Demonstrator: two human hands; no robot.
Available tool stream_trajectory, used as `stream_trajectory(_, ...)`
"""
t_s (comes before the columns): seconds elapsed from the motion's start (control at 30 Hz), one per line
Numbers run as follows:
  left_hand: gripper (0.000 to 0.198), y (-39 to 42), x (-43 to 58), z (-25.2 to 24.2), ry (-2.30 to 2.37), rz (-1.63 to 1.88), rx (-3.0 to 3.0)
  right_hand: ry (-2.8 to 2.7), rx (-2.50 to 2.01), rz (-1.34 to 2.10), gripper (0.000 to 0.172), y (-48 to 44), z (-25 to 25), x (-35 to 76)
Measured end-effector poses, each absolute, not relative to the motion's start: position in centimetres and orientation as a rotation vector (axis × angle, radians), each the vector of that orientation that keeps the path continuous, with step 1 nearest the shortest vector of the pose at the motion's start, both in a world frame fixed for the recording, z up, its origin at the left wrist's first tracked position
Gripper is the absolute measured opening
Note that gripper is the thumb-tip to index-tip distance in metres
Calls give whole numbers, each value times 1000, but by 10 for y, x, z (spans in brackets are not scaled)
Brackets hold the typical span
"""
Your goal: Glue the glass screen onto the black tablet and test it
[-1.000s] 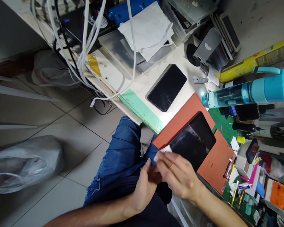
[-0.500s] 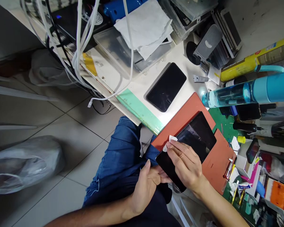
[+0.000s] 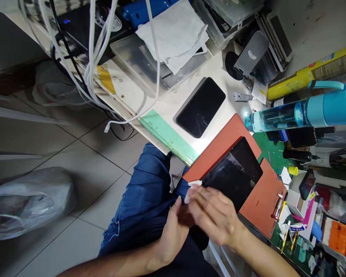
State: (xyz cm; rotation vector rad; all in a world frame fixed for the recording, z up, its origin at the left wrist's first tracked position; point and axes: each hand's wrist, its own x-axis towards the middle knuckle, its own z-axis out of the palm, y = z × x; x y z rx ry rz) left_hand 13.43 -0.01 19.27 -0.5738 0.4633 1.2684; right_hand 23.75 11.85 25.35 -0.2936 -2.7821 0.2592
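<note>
My right hand [image 3: 215, 215] pinches a crumpled white tissue [image 3: 195, 184] near the lower left end of a black tablet [image 3: 233, 173]. The tablet lies screen up on a flat reddish-brown sheet [image 3: 219, 148], which overhangs the desk's front edge. Its lower end is hidden behind my right hand. My left hand [image 3: 174, 231] is just left of the right one, palm turned up and thumb standing apart. The other left fingers are partly covered by the right hand, so whether they touch the tablet cannot be seen.
A black phone [image 3: 201, 107] lies on the white desktop. Beyond it is a clear plastic box [image 3: 127, 50] with white paper [image 3: 173, 34] on top. White cables [image 3: 96, 50] hang at the left. A blue bottle [image 3: 300, 109] and small tools lie at the right.
My right hand has moved left and down with the tissue, toward the left hand, covering the tablet's lower end. The left hand has barely shifted.
</note>
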Motion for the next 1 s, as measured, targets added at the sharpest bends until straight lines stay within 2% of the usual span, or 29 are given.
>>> stream_trajectory(0.1, 62, 0, 134, 194, 469, 1240, -401, -2749, -479, 263, 25, 120, 253, 238)
stream_trajectory(0.27, 53, 1, 135, 194, 597, 1256, -506, -2742, -336, 313, 22, 117, 250, 237)
stream_trajectory(0.4, 71, 1, 133, 195, 482, 1228, -317, -2686, -541, 285, 23, 118, 247, 238)
stream_trajectory(0.57, 53, 0, 133, 194, 581, 1259, -486, -2721, -409, 288, 22, 112, 248, 234)
stream_trajectory(0.77, 77, 1, 132, 198, 513, 1220, -247, -2701, -672, 173, 31, 128, 247, 241)
stream_trajectory(0.93, 58, -2, 135, 194, 611, 1239, -386, -2773, -302, 228, 18, 123, 250, 239)
stream_trajectory(1.0, 64, -1, 134, 195, 571, 1230, -331, -2789, -338, 211, 20, 128, 250, 241)
